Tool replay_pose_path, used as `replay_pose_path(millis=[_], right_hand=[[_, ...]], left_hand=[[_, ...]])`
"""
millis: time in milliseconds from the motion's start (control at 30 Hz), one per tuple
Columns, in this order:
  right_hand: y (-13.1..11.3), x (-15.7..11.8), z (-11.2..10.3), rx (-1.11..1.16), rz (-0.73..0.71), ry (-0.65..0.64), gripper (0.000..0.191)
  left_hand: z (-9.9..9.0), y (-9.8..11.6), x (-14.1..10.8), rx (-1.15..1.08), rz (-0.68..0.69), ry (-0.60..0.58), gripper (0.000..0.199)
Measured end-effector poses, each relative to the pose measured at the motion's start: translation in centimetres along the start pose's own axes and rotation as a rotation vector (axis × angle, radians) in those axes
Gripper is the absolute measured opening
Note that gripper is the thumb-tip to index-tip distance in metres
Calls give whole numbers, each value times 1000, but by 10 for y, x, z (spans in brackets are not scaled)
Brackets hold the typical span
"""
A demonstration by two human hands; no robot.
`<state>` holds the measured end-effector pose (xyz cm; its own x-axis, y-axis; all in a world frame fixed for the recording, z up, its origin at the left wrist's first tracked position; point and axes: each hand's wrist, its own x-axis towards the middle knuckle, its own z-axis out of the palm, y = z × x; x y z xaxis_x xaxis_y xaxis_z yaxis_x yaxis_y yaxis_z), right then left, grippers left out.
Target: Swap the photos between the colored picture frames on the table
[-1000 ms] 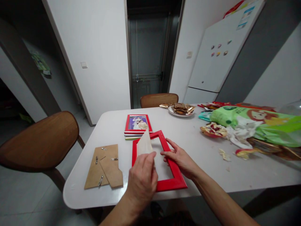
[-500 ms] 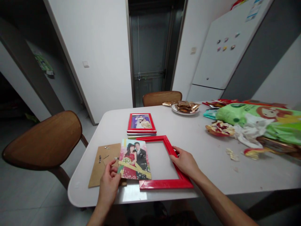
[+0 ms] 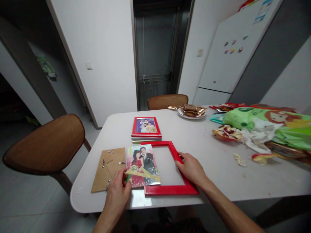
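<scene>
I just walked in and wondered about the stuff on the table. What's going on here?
A person is handling a photo and a picture frame. The left hand holds the photo by its lower left edge, over the left side of the red frame. The right hand grips the frame's right side. A brown backing board lies to the left, and a stack of frames sits behind.

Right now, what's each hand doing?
Left hand: closed, holding the photo by its left edge.
Right hand: closed, holding the red frame by its right side.
</scene>
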<state>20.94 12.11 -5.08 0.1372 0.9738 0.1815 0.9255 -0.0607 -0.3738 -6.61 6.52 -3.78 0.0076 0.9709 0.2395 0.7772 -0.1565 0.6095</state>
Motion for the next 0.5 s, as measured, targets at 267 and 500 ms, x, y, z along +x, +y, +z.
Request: replay_pose_path(millis=[267,500], right_hand=[[-36,-9,2,349,-120,24,41],[-88,-6,18,930,-52,-170,52]], left_hand=[[17,9,-1,113,326,2,46],[35,19,8,196,464,-106,60]])
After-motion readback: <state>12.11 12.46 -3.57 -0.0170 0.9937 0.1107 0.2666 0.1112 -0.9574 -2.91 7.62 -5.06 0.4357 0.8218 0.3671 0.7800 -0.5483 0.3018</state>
